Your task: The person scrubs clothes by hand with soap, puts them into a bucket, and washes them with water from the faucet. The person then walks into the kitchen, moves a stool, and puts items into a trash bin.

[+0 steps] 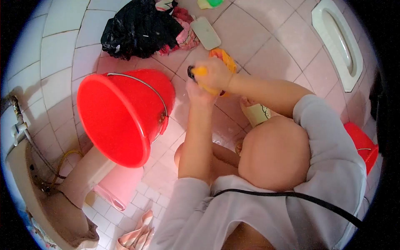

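1. Nearest us, at about four o'clock, the bent knee (pixel 275 154) sits between our arms; we do well to let both forearms pass it freely, since a cramped elbow would likely weaken the hold.
2. Beyond it, just past the centre toward twelve o'clock, is the yellow cloth (pixel 227 61) — held up in both hands over the tiled floor (pixel 260 37).
3. Our left hand (pixel 201 92) closes on its lower part and our right hand (pixel 216 73) grips just above, the two close together. Blur hides the exact finger positions, so we cannot tell how hard they press.
4. A loose orange fold hangs outside the right hand's grip; gathering it in would probably give us a firmer, more even hold.
5. At nine o'clock the red bucket (pixel 160 82) tilts with its mouth toward us — best, we judge, to keep our left elbow off its rim.
6. Farther out, the dark clothes heap (pixel 143 31) lies at eleven o'clock, beside a pale tray (pixel 206 33) near twelve.
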